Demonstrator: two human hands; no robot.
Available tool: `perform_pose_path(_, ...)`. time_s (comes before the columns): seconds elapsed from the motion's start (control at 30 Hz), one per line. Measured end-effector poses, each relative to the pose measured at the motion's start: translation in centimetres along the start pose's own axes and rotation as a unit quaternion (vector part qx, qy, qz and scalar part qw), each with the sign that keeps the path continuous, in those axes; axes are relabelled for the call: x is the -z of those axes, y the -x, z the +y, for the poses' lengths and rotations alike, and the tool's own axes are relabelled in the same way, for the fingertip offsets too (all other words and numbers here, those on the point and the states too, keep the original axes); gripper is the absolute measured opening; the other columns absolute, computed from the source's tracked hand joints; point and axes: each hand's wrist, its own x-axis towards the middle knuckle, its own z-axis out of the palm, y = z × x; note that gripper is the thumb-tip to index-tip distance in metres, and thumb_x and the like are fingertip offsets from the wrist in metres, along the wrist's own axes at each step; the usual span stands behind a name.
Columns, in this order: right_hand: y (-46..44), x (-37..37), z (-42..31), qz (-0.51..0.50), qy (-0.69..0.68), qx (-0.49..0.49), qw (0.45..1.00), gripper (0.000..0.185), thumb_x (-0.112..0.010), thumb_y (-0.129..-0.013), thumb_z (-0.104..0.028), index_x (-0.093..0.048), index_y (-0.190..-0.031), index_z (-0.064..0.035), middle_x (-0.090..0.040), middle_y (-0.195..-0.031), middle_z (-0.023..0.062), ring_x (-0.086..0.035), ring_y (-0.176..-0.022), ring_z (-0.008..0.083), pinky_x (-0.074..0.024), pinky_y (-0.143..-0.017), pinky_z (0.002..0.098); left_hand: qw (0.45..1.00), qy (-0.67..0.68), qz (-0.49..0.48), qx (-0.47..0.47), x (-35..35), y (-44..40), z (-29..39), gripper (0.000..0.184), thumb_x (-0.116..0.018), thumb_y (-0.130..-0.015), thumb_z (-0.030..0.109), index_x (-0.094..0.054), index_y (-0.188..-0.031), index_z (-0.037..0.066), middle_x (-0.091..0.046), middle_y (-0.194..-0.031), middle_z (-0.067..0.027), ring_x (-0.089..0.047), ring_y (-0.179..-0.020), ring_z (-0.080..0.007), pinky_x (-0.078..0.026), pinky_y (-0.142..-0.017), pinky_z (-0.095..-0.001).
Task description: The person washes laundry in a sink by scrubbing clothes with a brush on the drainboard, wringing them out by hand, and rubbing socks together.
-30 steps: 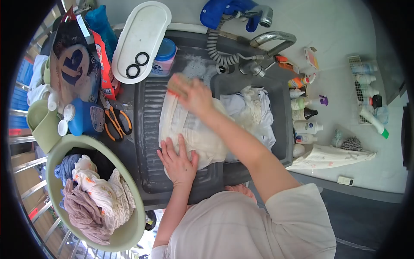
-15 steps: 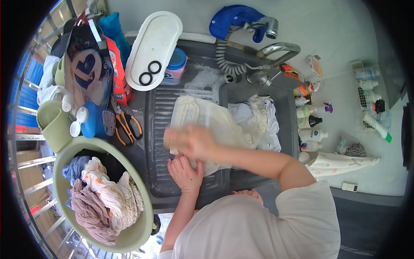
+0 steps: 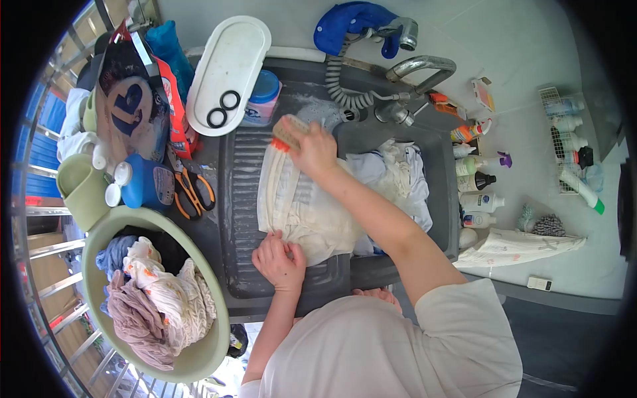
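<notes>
A wet, cream-white garment lies spread on the ribbed washboard part of the dark grey sink. My right hand is closed on a scrub brush with orange-red bristles, at the garment's far edge. At the near edge, my left hand has its fingers bent and pinches the cloth. More white clothes lie bunched in the basin on the right. Soapy water pools on the far ledge behind the brush.
A green tub of clothes stands at the left, with orange-handled pliers and a blue bottle behind it. A white tray holding two black rings sits by the wall. The faucet rises behind the basin; several bottles line the right.
My right hand has moved away from my left hand to the garment's far edge, and the brush now shows clearly. My left hand stays at the near edge. The view has shifted slightly.
</notes>
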Motion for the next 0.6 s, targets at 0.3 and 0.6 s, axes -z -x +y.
perform_pose_path(0.3, 0.1, 1.9, -1.6, -0.01, -0.058, 0.001, 0.998, 0.051, -0.072, -0.081, -0.035, -0.064, -0.131, -0.0356, -0.068, -0.092, 0.0087, -0.063, -0.077, 0.0251, -0.0527, -0.062, 0.04, 1.0, -0.023, -0.011, 0.018, -0.2, 0.3, 0.0, 0.016, -0.063, -0.075, 0.01, -0.05, -0.067, 0.014, -0.073, -0.103, -0.0015, -0.066, -0.103, -0.0183, -0.035, -0.088, -0.0366)
perform_pose_path(0.6, -2.5, 0.2, 0.4, 0.001, 0.005, -0.031, 1.0, 0.055, -0.075, -0.079, -0.045, -0.065, -0.131, -0.0333, -0.062, -0.087, 0.0109, -0.065, -0.079, 0.0282, -0.0535, -0.066, 0.0424, 1.0, -0.01, 0.002, 0.003, 0.1, 0.2, 0.2, 0.01, -0.062, -0.075, 0.011, -0.069, -0.082, 0.01, -0.07, -0.099, -0.0026, -0.065, -0.102, -0.0183, -0.033, -0.09, -0.0385)
